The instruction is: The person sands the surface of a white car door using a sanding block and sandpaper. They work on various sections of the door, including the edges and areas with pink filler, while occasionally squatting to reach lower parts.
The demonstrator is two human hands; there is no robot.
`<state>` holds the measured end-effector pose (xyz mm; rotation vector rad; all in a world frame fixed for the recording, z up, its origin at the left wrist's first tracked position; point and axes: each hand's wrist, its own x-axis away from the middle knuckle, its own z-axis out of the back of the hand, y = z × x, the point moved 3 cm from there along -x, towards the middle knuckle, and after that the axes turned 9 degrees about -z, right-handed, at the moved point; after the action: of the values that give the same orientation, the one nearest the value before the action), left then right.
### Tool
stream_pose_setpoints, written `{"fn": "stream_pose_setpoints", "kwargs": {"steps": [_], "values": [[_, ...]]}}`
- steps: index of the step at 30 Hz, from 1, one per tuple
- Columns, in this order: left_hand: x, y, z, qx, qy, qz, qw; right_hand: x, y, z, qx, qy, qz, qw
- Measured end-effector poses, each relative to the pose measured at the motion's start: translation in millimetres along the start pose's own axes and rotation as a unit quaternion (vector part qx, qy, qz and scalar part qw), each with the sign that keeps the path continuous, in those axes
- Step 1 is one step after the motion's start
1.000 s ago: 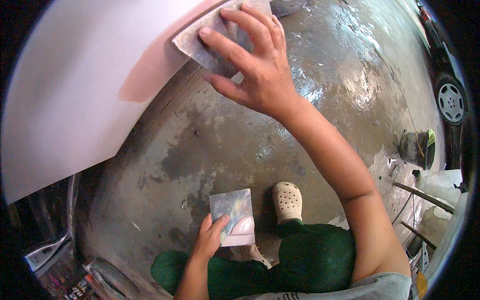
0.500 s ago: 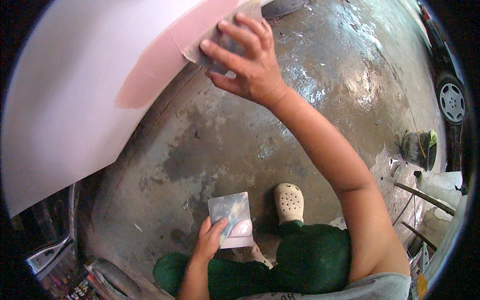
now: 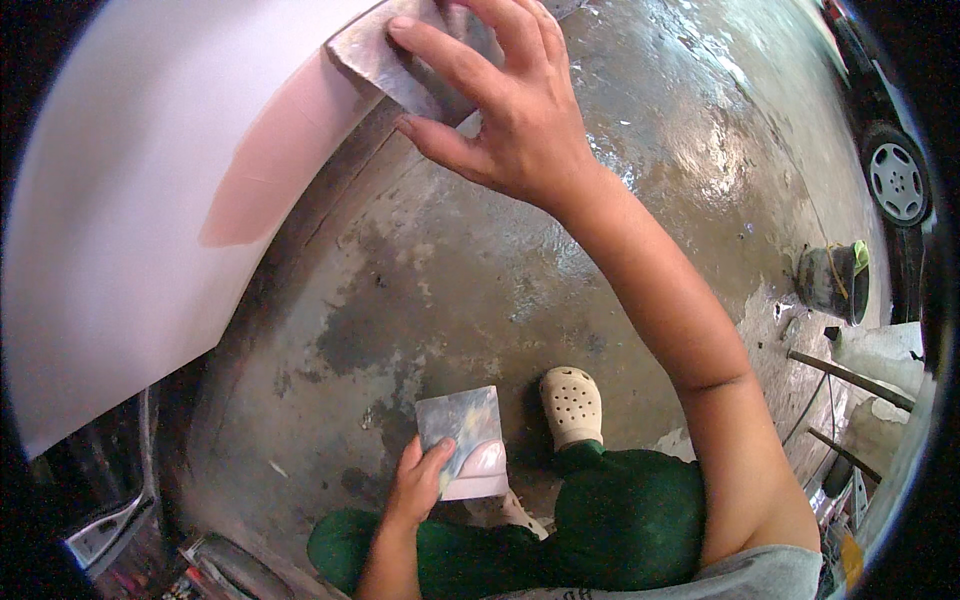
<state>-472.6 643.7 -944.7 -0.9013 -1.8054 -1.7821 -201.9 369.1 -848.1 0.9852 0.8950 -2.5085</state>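
Note:
My right hand reaches up and grips a thin grey putty spreader, fingers across its face and thumb by its lower edge. The spreader lies against a pink strip of body filler along the curved edge of a white car panel. Low in the view, my left hand holds a flat, smeared mixing plate over my lap, thumb on top. A pink dab of filler sits near the plate's right edge.
Wet, stained concrete floor spreads below the panel. On the right stand a dark bucket, a car with a grey wheel, and wooden bars. My beige clog is near the middle.
My right hand and the spreader have shifted slightly up and left in view. The view itself has moved a little, and the left hand keeps its hold on the plate.

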Motion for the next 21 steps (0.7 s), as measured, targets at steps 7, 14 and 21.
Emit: {"fn": "stream_pose_setpoints", "kwargs": {"steps": [7, 14, 21], "values": [[2.5, -6.1, 7.1, -0.012, 0.037, 0.029, 0.999, -2.9, 4.9, -17.0, 0.055, 0.049, 0.048, 0.996], [0.9, 0.6, 1.6, 0.016, 0.042, 0.038, 0.998, 51.7, 40.1, -67.5, 0.034, 0.023, 0.045, 0.998], [-3.9, -2.7, -2.0, 0.021, 0.027, 0.017, 0.999, 46.3, 31.9, -27.0, 0.019, 0.044, -0.005, 0.999]]}}
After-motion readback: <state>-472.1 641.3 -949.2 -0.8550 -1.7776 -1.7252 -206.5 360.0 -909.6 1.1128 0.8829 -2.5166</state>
